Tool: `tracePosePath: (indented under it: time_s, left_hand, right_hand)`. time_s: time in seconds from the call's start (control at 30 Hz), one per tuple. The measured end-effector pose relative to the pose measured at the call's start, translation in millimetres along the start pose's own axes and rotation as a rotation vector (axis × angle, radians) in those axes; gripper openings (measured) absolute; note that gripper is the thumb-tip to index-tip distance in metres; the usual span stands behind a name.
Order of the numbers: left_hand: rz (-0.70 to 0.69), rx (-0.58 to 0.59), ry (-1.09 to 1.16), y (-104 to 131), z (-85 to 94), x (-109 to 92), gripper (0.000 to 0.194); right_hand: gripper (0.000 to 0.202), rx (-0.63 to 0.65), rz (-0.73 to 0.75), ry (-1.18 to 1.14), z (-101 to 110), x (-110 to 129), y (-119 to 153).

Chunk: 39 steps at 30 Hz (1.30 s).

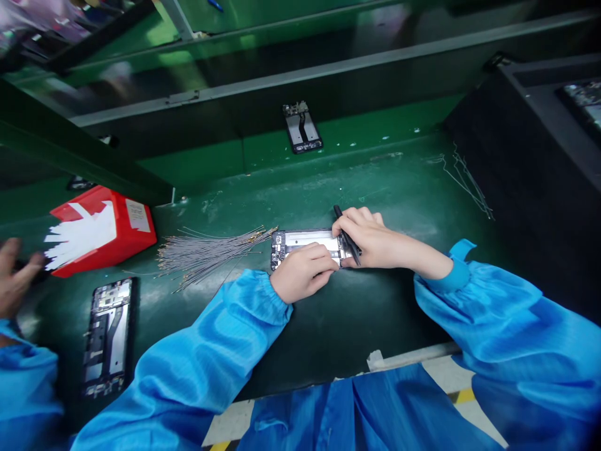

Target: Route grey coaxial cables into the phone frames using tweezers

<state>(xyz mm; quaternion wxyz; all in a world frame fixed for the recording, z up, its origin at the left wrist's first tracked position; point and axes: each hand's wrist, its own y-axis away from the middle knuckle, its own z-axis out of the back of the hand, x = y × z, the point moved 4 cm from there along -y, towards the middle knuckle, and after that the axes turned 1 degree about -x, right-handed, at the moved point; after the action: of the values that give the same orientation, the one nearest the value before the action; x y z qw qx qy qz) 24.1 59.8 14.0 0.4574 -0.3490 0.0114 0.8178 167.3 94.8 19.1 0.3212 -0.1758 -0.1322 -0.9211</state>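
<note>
An opened phone body [305,238] lies flat and sideways on the green table in front of me. My left hand [305,270] rests over its lower middle, fingers curled and pressed together; whatever is between them is hidden. At the phone's right end, my right hand [370,238] has its fingers wrapped round a black pen-like tool [339,215], tilted down toward the phone. A bundle of thin grey cables [206,255] with gold-coloured ends fans out just left of the phone, its tips close to the phone's left end.
A red box [134,228] with white strips [87,235] stands left. Another opened phone [110,329] lies front left, a third [303,128] at the back. Loose wires [469,185] lie near a black case [530,163]. A co-worker's hand [13,275] is at the far left.
</note>
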Motion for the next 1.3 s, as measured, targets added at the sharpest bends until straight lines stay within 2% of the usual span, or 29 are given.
tracePosePath:
  time_s: [0.17, 0.3, 0.4, 0.77, 1.07, 1.3]
  left_hand:
    - [0.003, -0.011, -0.019, 1, -1.0, 0, 0.018]
    - [0.024, -0.083, -0.054, 0, 1.9, -1, 0.017]
    - [0.067, -0.112, -0.076, -1, 3.3, 0, 0.015]
    - [0.146, -0.100, -0.112, -4, -0.3, 2, 0.011]
    - [0.137, -0.097, -0.091, -3, -0.3, 3, 0.012]
    - [0.090, -0.087, -0.053, -2, 0.0, 2, 0.012]
  right_hand:
    - [0.031, 0.010, 0.044, 0.085, 3, 10, -3]
    - [0.024, 0.018, 0.152, 0.002, 5, 11, -2]
    - [0.026, 0.011, 0.177, -0.011, 7, 9, -3]
    - [0.020, 0.019, 0.337, 0.310, 17, 24, -7]
    - [0.028, 0.036, 0.290, 0.358, 13, 28, -8]
    - [0.023, 0.098, 0.177, 0.356, 14, 32, -12]
